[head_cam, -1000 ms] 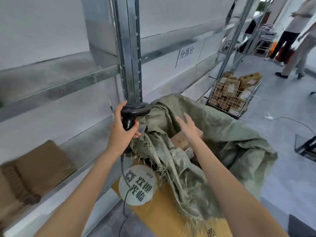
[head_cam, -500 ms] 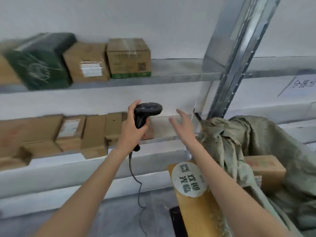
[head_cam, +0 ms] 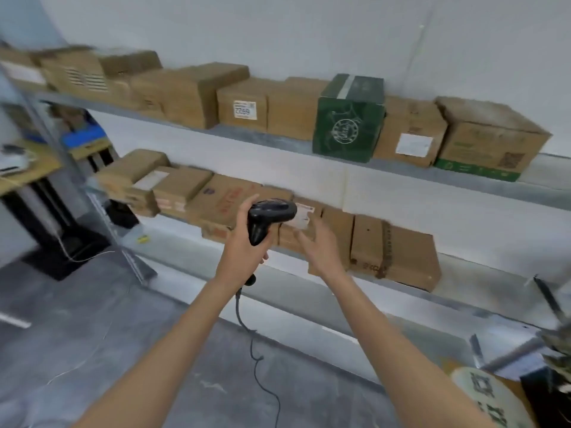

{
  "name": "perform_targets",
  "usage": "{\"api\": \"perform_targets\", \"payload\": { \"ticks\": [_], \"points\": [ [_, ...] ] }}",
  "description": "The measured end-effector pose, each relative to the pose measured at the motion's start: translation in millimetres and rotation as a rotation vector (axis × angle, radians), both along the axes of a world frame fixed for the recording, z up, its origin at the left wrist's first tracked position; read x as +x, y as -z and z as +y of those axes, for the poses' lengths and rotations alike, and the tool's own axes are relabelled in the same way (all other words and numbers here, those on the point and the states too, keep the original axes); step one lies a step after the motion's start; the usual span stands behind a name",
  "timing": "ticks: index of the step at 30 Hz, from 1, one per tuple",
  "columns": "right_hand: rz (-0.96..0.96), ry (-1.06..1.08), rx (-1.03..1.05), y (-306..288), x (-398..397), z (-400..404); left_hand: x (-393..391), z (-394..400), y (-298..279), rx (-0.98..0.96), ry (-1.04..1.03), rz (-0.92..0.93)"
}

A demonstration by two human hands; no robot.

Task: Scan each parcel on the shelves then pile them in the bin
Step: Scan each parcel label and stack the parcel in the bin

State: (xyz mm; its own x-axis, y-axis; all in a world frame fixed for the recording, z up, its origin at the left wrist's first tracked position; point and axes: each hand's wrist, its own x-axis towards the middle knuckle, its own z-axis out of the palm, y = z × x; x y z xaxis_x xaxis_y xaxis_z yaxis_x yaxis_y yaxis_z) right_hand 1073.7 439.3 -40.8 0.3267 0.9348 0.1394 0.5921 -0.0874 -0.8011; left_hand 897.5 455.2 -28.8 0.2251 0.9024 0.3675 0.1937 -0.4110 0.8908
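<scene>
Head view shows my left hand (head_cam: 244,245) clenched round the black barcode scanner (head_cam: 267,216), its head turned toward the labelled cardboard parcel (head_cam: 301,223) on the lower shelf (head_cam: 463,291). My right hand (head_cam: 321,248) is released, fingers spread, just in front of that parcel and grasping nothing. I judge the step in hand to be picking the next parcel for scanning. Next I must grip it, keep its label facing the scanner, then carry it right to the bin, barely visible at the frame's edge.
</scene>
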Motion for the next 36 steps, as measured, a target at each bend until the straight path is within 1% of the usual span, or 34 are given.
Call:
{"api": "perform_targets", "payload": {
  "ticks": [3, 6, 12, 15, 18, 20, 25, 30, 36],
  "points": [
    [-0.035, -0.107, 0.015, 1, -60, 30, -58, 13, 4, 0.014, -0.131, -0.010],
    [-0.038, -0.203, 0.036, 1, -115, 52, -104, 20, 6, -0.014, -0.252, -0.052],
    [0.014, -0.358, 0.027, 2, -201, 94, -170, 32, -2, 0.012, -0.416, -0.090],
    [-0.019, -0.384, 0.049, 7, -237, 115, -199, 43, -2, 0.031, -0.487, -0.095],
    [-0.033, -0.428, 0.066, 12, -271, 143, -227, 63, 4, 0.029, -0.533, -0.095],
    [-0.084, -0.435, 0.064, 16, -292, 168, -247, 83, 9, 0.015, -0.563, -0.107],
    [-0.095, -0.451, 0.041, 23, -341, 249, -297, 152, 14, -0.017, -0.620, -0.080],
    [-0.140, -0.435, 0.013, 25, -385, 322, -343, 219, 19, -0.032, -0.623, -0.049],
    [-0.253, -0.449, -0.038, 26, -437, 377, -394, 260, 25, -0.060, -0.606, -0.018]
  ]
}}
